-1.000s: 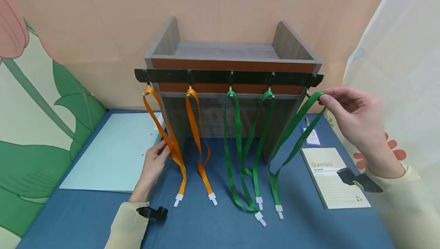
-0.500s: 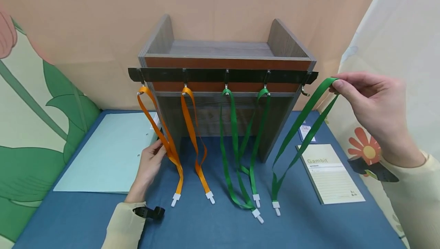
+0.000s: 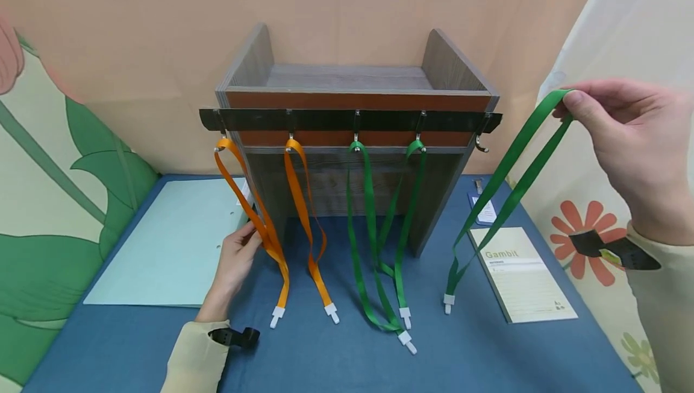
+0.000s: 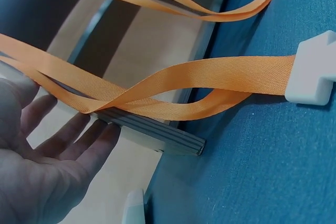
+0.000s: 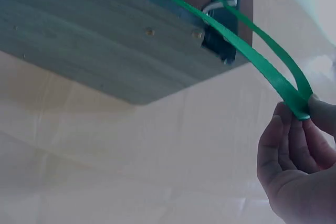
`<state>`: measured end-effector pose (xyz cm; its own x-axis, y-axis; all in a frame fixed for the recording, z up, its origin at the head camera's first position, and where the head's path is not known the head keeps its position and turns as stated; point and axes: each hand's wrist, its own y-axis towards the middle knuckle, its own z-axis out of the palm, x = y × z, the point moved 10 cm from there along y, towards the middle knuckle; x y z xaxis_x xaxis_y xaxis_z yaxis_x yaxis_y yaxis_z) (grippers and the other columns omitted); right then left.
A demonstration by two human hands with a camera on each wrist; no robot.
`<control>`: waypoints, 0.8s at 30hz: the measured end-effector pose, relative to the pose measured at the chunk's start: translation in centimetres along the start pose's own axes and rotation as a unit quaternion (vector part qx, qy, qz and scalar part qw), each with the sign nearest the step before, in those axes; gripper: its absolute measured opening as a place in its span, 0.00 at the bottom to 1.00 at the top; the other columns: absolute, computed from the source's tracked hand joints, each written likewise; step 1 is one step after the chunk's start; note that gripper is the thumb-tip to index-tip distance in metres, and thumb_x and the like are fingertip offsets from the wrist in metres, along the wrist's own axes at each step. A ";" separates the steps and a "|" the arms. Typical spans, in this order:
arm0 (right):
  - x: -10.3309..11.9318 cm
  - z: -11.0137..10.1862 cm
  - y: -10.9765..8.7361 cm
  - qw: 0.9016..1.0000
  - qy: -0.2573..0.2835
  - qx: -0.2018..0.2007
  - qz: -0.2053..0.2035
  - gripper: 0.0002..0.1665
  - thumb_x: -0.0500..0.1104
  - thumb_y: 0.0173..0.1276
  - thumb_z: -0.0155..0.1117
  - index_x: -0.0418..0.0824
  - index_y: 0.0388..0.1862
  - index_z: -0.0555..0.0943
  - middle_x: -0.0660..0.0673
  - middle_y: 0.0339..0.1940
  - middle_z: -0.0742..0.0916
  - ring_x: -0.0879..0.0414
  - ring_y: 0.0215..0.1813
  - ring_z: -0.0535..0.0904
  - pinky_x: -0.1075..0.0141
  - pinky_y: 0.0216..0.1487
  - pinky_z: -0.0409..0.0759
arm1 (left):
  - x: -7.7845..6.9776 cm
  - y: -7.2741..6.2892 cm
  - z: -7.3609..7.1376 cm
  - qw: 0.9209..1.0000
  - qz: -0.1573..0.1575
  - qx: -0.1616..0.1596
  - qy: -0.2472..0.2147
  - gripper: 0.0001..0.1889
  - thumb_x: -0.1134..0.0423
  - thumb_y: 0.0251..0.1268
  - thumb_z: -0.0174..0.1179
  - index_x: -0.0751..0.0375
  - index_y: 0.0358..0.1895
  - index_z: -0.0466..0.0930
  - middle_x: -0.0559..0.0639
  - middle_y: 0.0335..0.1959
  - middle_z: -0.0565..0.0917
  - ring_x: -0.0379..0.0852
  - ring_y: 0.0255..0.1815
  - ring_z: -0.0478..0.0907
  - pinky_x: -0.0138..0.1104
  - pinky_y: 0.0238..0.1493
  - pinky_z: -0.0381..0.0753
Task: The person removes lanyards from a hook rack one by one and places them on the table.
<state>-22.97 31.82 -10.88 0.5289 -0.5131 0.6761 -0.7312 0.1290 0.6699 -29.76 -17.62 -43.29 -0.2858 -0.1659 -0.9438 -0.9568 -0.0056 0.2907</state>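
Note:
My right hand (image 3: 634,140) pinches a green lanyard (image 3: 515,191) at the top of its loop, off to the right of the rack. The lanyard hangs down with its white clip (image 3: 449,302) near the table. In the right wrist view, thumb and fingertips hold the folded strap (image 5: 278,80). My left hand (image 3: 233,266) rests against the left side panel of the grey shelf (image 4: 157,132), fingers fairly straight, beside an orange lanyard (image 3: 260,218). Another orange lanyard (image 3: 306,212) and two green lanyards, one at the middle hook (image 3: 370,200), hang from the black hook rail (image 3: 325,120).
At the rail's right end a bare hook (image 3: 481,143) sticks out. A notebook (image 3: 523,278) and a blue badge (image 3: 486,211) lie on the right of the blue table (image 3: 325,363). A pale blue folder (image 3: 162,242) lies on the left.
My right hand has carried the green lanyard away from the right-end hook, up and to the right, its clip swinging along. The left hand stays at the shelf. The view has shifted slightly.

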 end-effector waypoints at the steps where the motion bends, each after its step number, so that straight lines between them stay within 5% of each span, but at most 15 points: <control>1: -0.2 -0.2 0.3 1.000 -0.005 -0.004 0.010 0.13 0.33 0.65 0.64 0.25 0.45 0.82 0.48 0.33 0.87 0.57 0.36 0.81 0.73 0.50 0.73 | -0.1 0.0 0.0 1.000 0.000 0.000 0.000 0.16 0.64 0.73 0.52 0.72 0.56 0.77 0.58 0.42 0.82 0.41 0.39 0.79 0.29 0.42 0.79; 3: -1.0 -0.5 1.1 0.999 0.024 -0.008 0.039 0.14 0.36 0.65 0.64 0.26 0.46 0.82 0.47 0.33 0.87 0.56 0.37 0.81 0.73 0.50 0.73 | -0.3 0.0 0.0 1.000 0.001 0.001 -0.004 0.16 0.65 0.73 0.52 0.72 0.55 0.77 0.57 0.41 0.82 0.40 0.38 0.79 0.29 0.42 0.79; 5: -2.0 -0.7 2.0 0.991 0.109 -0.014 0.072 0.16 0.36 0.63 0.66 0.25 0.46 0.82 0.43 0.34 0.87 0.53 0.37 0.81 0.74 0.51 0.73 | -0.9 0.0 0.1 1.000 0.004 0.004 -0.004 0.15 0.67 0.73 0.52 0.74 0.55 0.77 0.57 0.41 0.83 0.40 0.38 0.79 0.28 0.42 0.79; 9: -3.6 -0.9 3.9 0.953 0.281 -0.034 0.104 0.19 0.33 0.57 0.71 0.20 0.44 0.80 0.35 0.32 0.85 0.48 0.35 0.81 0.69 0.48 0.78 | -2.6 -0.4 0.3 1.000 0.005 0.008 0.001 0.15 0.68 0.73 0.51 0.77 0.54 0.76 0.61 0.41 0.82 0.40 0.37 0.79 0.29 0.42 0.80; 17: -5.2 -1.5 6.4 0.939 0.330 -0.068 0.072 0.20 0.30 0.52 0.73 0.16 0.40 0.79 0.33 0.29 0.85 0.47 0.30 0.81 0.66 0.44 0.81 | -3.4 -0.7 0.6 1.000 0.005 0.015 0.001 0.17 0.66 0.73 0.51 0.77 0.55 0.75 0.60 0.42 0.82 0.39 0.38 0.79 0.29 0.42 0.79; 21: -6.3 -1.9 7.1 0.935 0.333 -0.091 0.082 0.16 0.29 0.54 0.71 0.17 0.38 0.80 0.33 0.28 0.85 0.47 0.29 0.81 0.67 0.41 0.81 | -2.3 -0.6 0.5 1.000 0.001 0.012 -0.006 0.16 0.67 0.73 0.51 0.77 0.55 0.75 0.59 0.41 0.82 0.41 0.37 0.79 0.29 0.42 0.80; 24: -6.9 -2.0 7.5 0.941 0.314 -0.098 0.081 0.15 0.30 0.56 0.71 0.18 0.38 0.81 0.34 0.27 0.85 0.47 0.29 0.81 0.67 0.41 0.80 | -0.9 -0.4 0.4 1.000 -0.001 0.011 -0.007 0.16 0.66 0.73 0.51 0.74 0.56 0.76 0.57 0.42 0.83 0.40 0.38 0.79 0.28 0.42 0.79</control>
<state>-31.17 38.02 -9.90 0.6132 0.1207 0.7807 -0.7625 0.3486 0.5450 -29.18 -17.07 -42.63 -0.2836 -0.1520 -0.9468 -0.9585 0.0154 0.2847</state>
